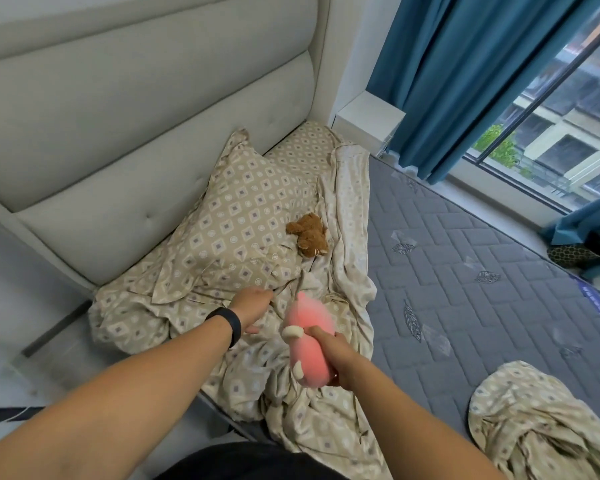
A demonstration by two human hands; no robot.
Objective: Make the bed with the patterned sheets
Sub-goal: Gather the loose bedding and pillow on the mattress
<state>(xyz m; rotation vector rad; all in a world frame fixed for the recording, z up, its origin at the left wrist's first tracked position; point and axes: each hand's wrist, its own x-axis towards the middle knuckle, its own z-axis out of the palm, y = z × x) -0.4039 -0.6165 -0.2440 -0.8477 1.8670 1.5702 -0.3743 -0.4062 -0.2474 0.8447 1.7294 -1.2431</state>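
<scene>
**Toys off first, then the sheet**

At far left stands the headboard [146, 109]. Below it a pillow [236, 230] in the same diamond print leans against the padding, with the sheet [312, 403] bunched in a long heap along this edge of the bed.

Your left hand [252, 308] reaches down onto that heap just under the pillow. Its fingers are tucked out of sight in the folds, so you cannot tell whether it grips cloth or only rests there.

Just right of it, your right hand [333, 358] is wrapped round a pink toy [309, 341], held above the heap. A brown bear [309, 235] lies on the pillow's right edge.

Further right the mattress [482, 289] lies bare. A second wad of patterned cloth [534, 420] sits on it near the lower right.

The sheet looks thin, light and limp; it will likely slide easily over the quilted mattress but tangle on itself. Take it by a hem or corner, not mid-heap, and shake it open. Both toys are probably best set aside before that.
</scene>
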